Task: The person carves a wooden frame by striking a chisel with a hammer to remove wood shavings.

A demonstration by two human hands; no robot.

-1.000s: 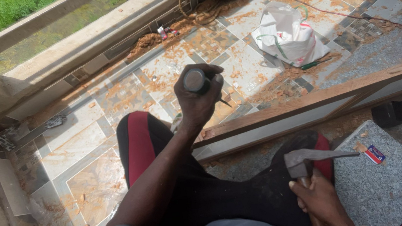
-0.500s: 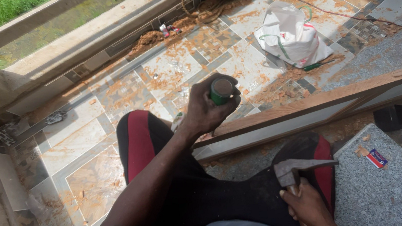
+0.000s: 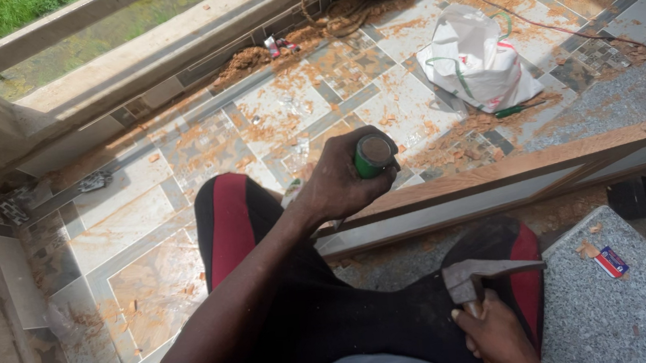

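Note:
My left hand [image 3: 339,181] is raised in front of me, shut on a tool with a thick green handle [image 3: 372,156] whose flat butt end faces the camera. It hovers just above a long wooden frame piece [image 3: 545,166] that lies across the floor. My right hand [image 3: 499,339] rests low at the bottom right on my knee, gripping a claw hammer [image 3: 481,275] whose metal head points right. My legs in black trousers with red stripes [image 3: 227,223] fill the middle.
Patterned floor tiles [image 3: 135,217] strewn with sawdust spread to the left. A white plastic bag [image 3: 474,61] and a green screwdriver [image 3: 519,109] lie beyond the frame. A grey stone slab [image 3: 632,309] with a small red box [image 3: 610,262] sits right. A window sill [image 3: 149,52] runs along the top.
My left hand turned so the green handle's butt end now shows, and shifted slightly right. The hammer in my right hand stayed low on my knee.

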